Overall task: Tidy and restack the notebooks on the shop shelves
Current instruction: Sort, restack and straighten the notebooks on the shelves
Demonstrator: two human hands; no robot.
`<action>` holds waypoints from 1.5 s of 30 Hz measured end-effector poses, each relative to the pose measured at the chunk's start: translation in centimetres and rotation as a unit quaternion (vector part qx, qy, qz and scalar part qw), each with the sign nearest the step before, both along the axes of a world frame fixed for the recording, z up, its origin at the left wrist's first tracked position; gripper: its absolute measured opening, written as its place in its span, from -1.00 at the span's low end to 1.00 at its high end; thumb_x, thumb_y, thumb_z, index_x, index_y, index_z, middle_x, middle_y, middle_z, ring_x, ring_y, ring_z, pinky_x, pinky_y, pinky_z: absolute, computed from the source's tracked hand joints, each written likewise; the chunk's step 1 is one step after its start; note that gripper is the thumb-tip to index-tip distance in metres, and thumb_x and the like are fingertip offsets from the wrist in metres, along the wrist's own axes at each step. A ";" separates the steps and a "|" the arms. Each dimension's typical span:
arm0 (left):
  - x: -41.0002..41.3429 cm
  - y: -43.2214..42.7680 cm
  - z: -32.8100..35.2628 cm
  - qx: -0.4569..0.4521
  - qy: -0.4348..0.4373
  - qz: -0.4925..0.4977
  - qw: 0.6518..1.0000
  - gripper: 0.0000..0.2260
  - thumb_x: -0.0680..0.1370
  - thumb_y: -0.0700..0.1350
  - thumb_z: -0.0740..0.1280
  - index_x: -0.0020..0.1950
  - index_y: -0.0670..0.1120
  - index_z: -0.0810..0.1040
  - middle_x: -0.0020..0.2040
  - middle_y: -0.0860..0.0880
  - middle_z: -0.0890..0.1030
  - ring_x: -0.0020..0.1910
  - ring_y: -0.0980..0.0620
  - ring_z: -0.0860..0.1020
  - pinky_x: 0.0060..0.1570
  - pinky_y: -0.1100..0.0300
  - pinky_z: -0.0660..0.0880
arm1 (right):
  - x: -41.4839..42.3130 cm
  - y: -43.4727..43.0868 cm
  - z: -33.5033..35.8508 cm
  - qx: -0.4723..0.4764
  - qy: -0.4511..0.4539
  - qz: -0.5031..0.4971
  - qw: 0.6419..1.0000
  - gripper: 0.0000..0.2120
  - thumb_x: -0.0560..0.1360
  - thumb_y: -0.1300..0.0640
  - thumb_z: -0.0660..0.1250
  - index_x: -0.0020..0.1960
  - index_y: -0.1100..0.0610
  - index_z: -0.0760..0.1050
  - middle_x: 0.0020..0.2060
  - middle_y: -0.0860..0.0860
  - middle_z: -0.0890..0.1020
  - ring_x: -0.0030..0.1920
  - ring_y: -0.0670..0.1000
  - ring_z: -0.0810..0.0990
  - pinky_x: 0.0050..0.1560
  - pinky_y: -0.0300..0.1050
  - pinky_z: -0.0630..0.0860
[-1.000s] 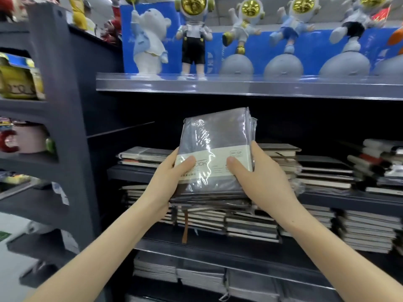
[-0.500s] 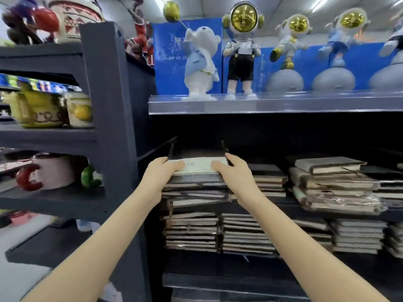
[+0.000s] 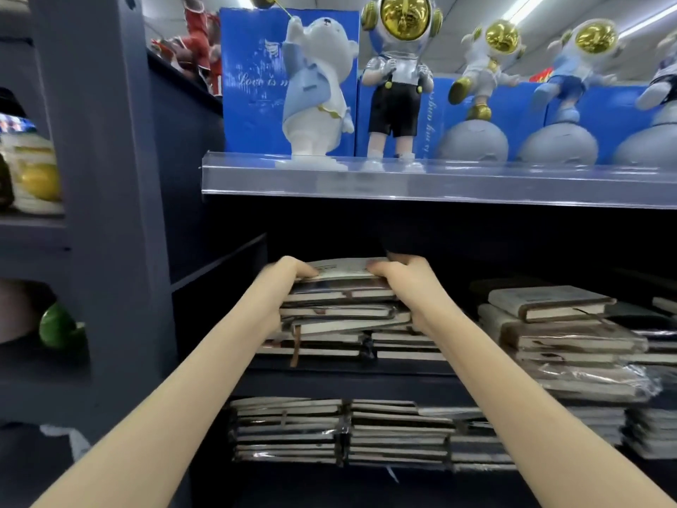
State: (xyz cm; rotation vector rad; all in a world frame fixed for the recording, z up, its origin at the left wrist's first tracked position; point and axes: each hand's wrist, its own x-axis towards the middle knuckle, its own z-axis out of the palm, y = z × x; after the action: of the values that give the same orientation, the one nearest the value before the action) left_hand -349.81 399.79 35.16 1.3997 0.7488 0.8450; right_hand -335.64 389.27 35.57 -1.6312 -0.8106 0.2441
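A stack of plastic-wrapped notebooks (image 3: pixel 339 298) lies flat at the left end of the dark middle shelf (image 3: pixel 348 368), on top of other notebooks. My left hand (image 3: pixel 284 275) grips the stack's left side with the thumb on the top cover. On the stack's right side my right hand (image 3: pixel 406 276) holds the same way. The top notebook shows a pale paper band (image 3: pixel 342 269). A brown ribbon marker (image 3: pixel 296 346) hangs from the pile below.
More notebook piles (image 3: pixel 560 335) fill the shelf to the right, and further stacks (image 3: pixel 340 432) sit on the shelf below. Just above my hands is a clear-edged shelf (image 3: pixel 439 181) with a bear figurine (image 3: pixel 317 93) and astronaut figurines (image 3: pixel 397 78). A dark upright panel (image 3: pixel 106 214) stands left.
The notebook stack, held upright in front of the shelves a second ago, now lies flat on the middle shelf's left pile. Both hands have pushed deeper into the shelf with it.
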 end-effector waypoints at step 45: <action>6.9 -1.5 -5.2 0.375 0.087 -0.127 0.914 -0.31 0.45 -0.09 0.46 0.50 -0.12 0.22 0.37 0.09 0.39 0.37 0.09 0.37 0.35 0.20 0.30 | 10.3 -9.2 -1.2 -0.190 -0.462 0.036 0.866 -0.40 0.48 -0.07 0.37 0.45 -0.18 0.23 0.47 -0.09 0.28 0.45 -0.08 0.26 0.34 -0.32 0.14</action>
State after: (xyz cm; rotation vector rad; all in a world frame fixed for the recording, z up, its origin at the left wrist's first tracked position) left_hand -342.94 398.25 29.94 2.2280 0.3527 0.8427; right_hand -325.34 380.11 34.35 -2.1014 -1.6248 -0.4015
